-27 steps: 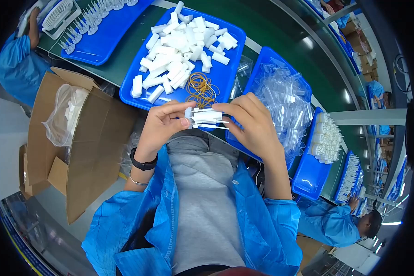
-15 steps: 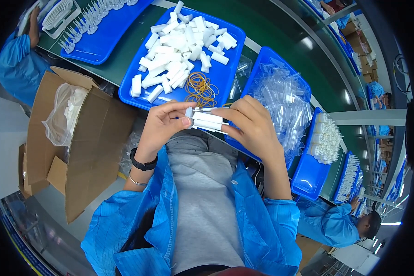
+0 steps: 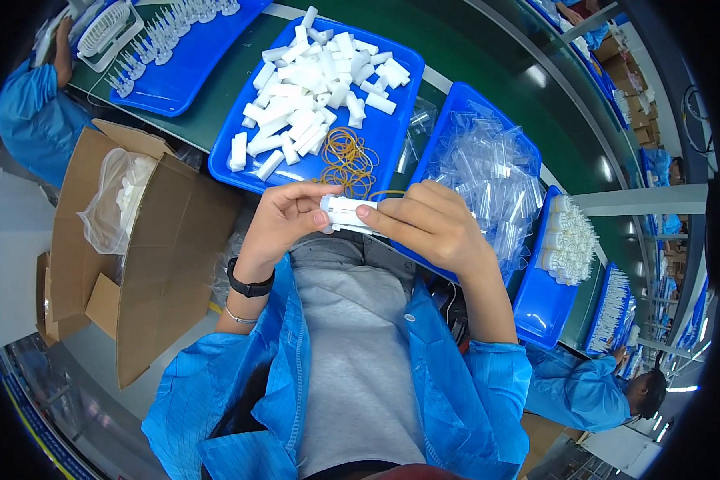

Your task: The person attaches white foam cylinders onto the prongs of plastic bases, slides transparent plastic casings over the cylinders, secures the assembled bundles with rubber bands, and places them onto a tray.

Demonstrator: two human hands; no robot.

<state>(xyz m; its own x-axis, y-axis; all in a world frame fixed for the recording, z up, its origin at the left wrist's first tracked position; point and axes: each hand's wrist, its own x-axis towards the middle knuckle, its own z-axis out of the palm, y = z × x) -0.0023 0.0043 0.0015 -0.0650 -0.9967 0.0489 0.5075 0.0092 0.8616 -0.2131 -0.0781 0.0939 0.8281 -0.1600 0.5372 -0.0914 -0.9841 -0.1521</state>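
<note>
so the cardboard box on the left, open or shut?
Open. The cardboard box has its flaps folded outward, and a clear plastic bag of white pieces shows inside its mouth.

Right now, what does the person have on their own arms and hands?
Both hands are bare, no gloves. The left hand has a black watch and a thin bracelet on its wrist. Loose blue coat sleeves are pushed up past the forearms.

You sit at a long green workbench (image 3: 216, 112) | an open brown cardboard box (image 3: 148, 240) stands at your left, on a pale grey floor (image 3: 8, 240) | the bench runs far to the right | bright ceiling light reflects on the green surface (image 3: 536, 76) | co-workers in blue coats (image 3: 28, 112) are nearby.
</note>
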